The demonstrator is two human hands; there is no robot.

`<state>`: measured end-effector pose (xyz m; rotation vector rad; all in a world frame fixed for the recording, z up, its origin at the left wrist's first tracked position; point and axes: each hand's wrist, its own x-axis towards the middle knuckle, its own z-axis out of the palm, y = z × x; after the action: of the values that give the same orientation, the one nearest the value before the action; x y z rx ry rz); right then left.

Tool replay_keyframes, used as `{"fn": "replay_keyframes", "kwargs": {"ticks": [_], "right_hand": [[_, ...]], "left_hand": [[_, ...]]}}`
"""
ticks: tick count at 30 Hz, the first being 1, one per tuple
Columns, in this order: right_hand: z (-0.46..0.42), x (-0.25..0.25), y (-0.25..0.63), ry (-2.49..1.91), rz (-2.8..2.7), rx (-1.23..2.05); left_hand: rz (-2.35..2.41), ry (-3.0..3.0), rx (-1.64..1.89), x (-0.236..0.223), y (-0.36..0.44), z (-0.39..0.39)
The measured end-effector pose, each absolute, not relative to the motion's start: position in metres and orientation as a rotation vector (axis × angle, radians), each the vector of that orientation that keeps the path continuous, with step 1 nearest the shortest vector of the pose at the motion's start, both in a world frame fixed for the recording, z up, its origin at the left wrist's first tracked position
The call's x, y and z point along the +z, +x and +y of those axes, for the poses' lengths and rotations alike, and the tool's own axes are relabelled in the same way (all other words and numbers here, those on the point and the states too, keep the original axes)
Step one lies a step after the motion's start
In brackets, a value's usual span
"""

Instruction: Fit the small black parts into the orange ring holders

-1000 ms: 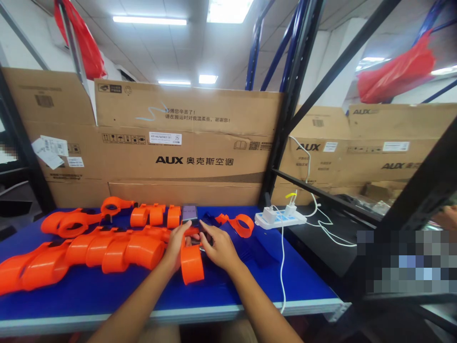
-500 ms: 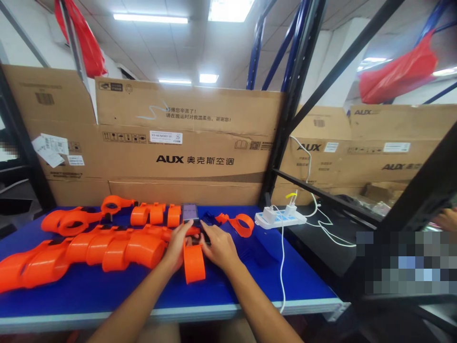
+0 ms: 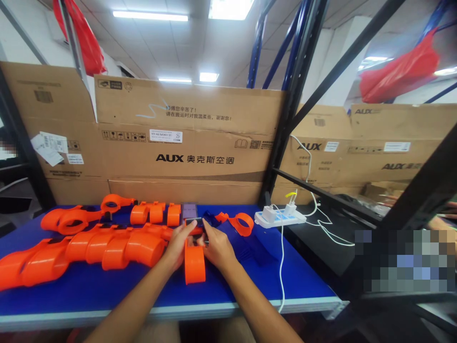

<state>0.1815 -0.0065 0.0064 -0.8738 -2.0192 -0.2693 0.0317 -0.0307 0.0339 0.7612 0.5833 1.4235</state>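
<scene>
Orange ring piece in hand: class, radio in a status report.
Left hand holding orange ring piece. Right hand at its far end, fingertips partly hidden. Other orange pieces close beside left hand.

My feed comes through bright. Above the big carton (image 3: 135, 162), a ceiling tube (image 3: 150, 16) and a square panel (image 3: 230, 8) glare, burnt out to white. Below the carton, I see glossy highlights on the orange rings (image 3: 116, 255). Black posts (image 3: 285, 114) beside it lean outward, wide-angle stretched; far right of it sits a coarsely pixelated patch (image 3: 410, 262).
</scene>
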Motion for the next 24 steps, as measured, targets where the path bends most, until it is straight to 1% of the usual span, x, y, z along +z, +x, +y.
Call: {"fn": "replay_keyframes", "kwargs": {"ticks": [13,24], "right_hand": [[-0.007,0.008,0.184,-0.836,-2.03,-0.262],[-0.01,0.024,0.197,-0.735,-2.007,-0.02]], "left_hand": [[0.591,0.772,1.388,0.032,0.028,-0.027],[0.807,0.961,1.435,0.014,0.021,-0.014]]}}
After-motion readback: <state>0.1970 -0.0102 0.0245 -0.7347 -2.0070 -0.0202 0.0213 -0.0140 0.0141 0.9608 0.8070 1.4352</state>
